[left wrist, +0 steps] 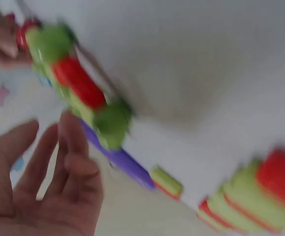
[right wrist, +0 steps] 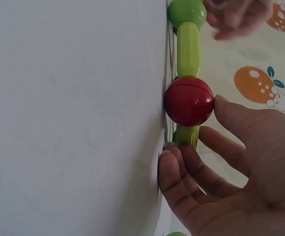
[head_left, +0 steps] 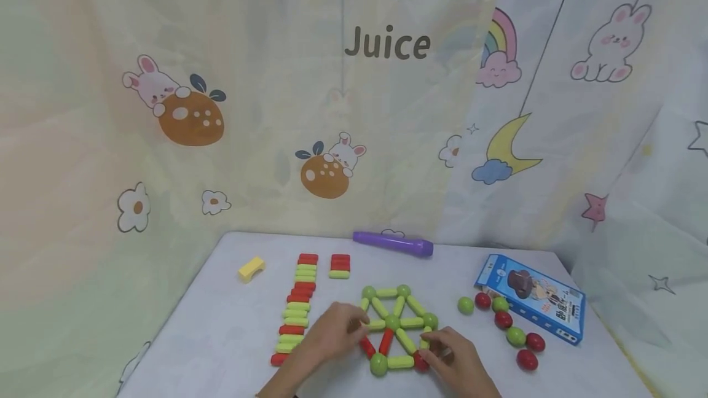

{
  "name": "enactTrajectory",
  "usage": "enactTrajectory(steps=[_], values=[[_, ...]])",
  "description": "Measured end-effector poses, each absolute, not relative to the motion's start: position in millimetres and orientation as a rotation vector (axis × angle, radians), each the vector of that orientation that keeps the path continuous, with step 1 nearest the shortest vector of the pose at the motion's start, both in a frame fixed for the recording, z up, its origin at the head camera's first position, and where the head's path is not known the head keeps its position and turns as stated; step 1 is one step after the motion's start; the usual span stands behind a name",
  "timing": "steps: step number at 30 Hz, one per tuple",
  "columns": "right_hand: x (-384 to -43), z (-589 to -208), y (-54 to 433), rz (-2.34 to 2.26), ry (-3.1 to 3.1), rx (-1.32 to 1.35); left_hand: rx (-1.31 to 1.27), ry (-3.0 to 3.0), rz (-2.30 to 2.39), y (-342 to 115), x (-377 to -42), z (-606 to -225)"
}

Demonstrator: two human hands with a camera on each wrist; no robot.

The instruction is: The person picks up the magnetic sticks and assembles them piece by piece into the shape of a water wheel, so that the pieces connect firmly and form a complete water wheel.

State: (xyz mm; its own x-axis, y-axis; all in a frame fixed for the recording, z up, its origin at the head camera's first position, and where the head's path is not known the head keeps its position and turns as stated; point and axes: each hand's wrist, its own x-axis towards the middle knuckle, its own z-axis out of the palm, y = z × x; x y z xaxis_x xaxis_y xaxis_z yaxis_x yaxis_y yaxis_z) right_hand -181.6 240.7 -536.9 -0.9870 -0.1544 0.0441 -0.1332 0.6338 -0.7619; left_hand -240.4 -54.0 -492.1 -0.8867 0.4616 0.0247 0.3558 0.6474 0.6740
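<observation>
Nearest, a person's right hand (head_left: 458, 360) curls its fingers about a red ball (right wrist: 189, 102) and adjoining rod (right wrist: 186, 136) at the near-right corner of a spoked, six-sided frame (head_left: 393, 322). The left hand (head_left: 334, 331), loosely curved, seems to hold nothing beside the left corner. Joining appears in hand; next calls for seating that red corner firmly. Beyond lie loose rods (head_left: 297, 306), balls (head_left: 515, 336), a blue box (head_left: 553, 323), a purple microphone (head_left: 389, 242).

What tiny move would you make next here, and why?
I'd probably squeeze the red ball and light green stick gently together with the right hand: its thumb is at the ball and its fingers curl around the stick. Whether they already fit tightly, I can't tell.
</observation>
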Motion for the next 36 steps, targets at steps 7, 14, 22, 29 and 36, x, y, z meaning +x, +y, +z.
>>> enactTrajectory(steps=[7,14,22,29,36], values=[[-186,-544,242,-1.327,2.819,-0.248,0.544,3.159,0.791,-71,-319,-492],[-190,-550,238,-1.313,2.778,-0.292,0.423,3.118,0.64,-74,-339,-511],[-192,-544,233,-1.325,2.739,-0.326,0.524,3.221,0.312,-72,-337,-520],[-196,-538,236,-1.327,2.728,-0.278,0.564,3.138,0.487,-61,-325,-510],[-200,-537,241,-1.329,2.78,-0.221,0.71,2.64,1.299,-28,-287,-484]])
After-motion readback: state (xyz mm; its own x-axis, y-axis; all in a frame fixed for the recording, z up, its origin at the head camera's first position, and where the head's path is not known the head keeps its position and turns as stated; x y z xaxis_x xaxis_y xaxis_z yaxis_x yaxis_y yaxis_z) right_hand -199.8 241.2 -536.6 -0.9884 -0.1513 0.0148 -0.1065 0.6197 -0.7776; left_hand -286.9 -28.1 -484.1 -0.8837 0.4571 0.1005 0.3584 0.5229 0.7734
